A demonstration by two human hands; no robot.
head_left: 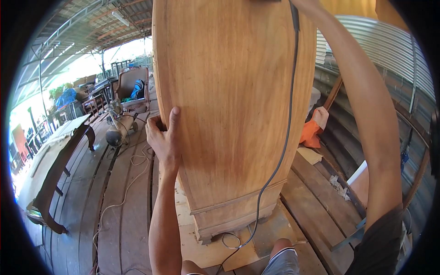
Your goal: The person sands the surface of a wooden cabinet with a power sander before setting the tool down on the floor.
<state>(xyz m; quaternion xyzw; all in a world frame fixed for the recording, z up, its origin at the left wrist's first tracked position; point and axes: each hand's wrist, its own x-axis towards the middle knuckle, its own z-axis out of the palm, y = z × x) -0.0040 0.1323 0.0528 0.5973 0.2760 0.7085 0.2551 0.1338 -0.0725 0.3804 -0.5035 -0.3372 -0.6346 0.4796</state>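
In front of me stands a tall wooden cabinet point(224, 110), its broad plain panel facing me and a stepped base at the bottom. My left hand point(165, 140) grips its left edge, thumb on the panel and fingers curled around the side. At the top of the view my right hand point(306, 4) is mostly cut off by the frame edge, on a dark corded power tool point(266, 1) whose kind I cannot make out. A black cable point(289, 114) runs from the tool down across the panel to the floor.
Left are a low wooden table point(55, 151), an air compressor point(115, 133) and an upholstered armchair point(133, 87). A pale hose point(114, 206) snakes over the plank floor point(133, 183). At right, an orange cloth point(311, 134) lies near corrugated metal sheets point(380, 50).
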